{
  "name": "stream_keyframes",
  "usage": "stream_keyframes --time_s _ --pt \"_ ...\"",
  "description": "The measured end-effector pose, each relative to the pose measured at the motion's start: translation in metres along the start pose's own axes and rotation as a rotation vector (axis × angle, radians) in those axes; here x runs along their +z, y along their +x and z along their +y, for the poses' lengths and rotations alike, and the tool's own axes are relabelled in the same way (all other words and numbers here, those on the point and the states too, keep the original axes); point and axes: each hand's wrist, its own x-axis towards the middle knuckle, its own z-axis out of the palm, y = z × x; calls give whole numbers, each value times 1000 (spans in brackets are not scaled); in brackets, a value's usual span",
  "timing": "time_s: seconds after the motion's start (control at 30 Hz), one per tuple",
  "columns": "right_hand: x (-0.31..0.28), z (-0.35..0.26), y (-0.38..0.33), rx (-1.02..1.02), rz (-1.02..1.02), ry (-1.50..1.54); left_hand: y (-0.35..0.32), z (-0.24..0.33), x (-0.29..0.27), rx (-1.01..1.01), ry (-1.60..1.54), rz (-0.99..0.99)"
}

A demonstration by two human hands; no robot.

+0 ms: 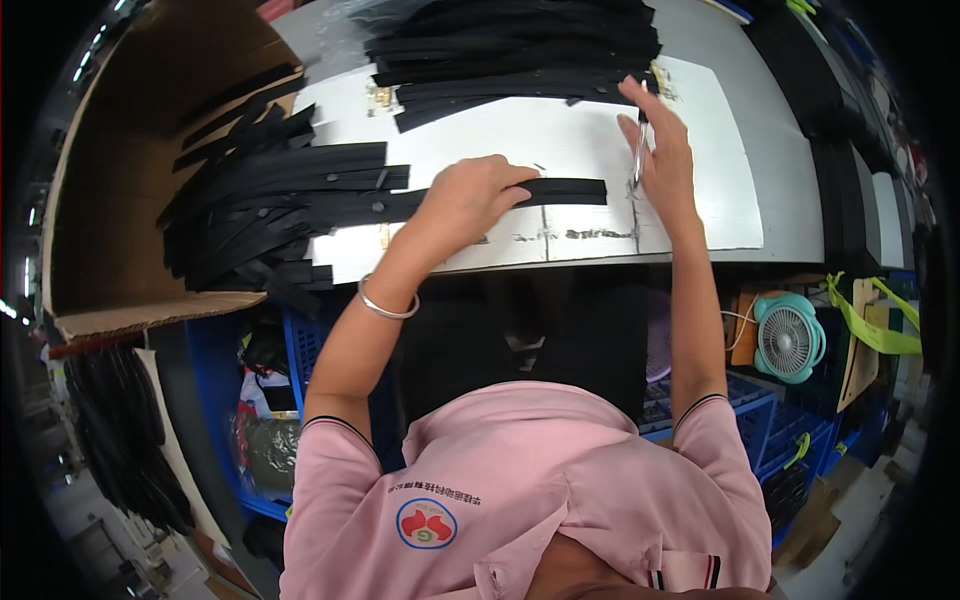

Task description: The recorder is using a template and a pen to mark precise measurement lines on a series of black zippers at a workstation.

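On the white table [720, 215], left hand [465, 200] flat on a black strip [560, 191], right hand [660, 150] closed around scissors [638, 160].

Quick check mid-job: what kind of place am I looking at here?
Likely a small factory or workshop bench. Piles of black strips cover a white worktop, the left hand presses one strip flat while the right hand holds scissors, and blue crates sit under the bench.

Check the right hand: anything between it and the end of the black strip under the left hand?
Nothing visible. The right hand, holding small scissors, sits just past the end of the black strip on bare white table. The left hand presses the strip further back.
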Motion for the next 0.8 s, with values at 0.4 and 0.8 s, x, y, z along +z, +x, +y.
stream_keyframes --time_s 0.4,0.8 --pt "-43 -44 -116 71 -187 -167 5 41 79 163 50 326" --pt "-46 -45 -125 76 -128 -193 -17 74 97 58 281 89"
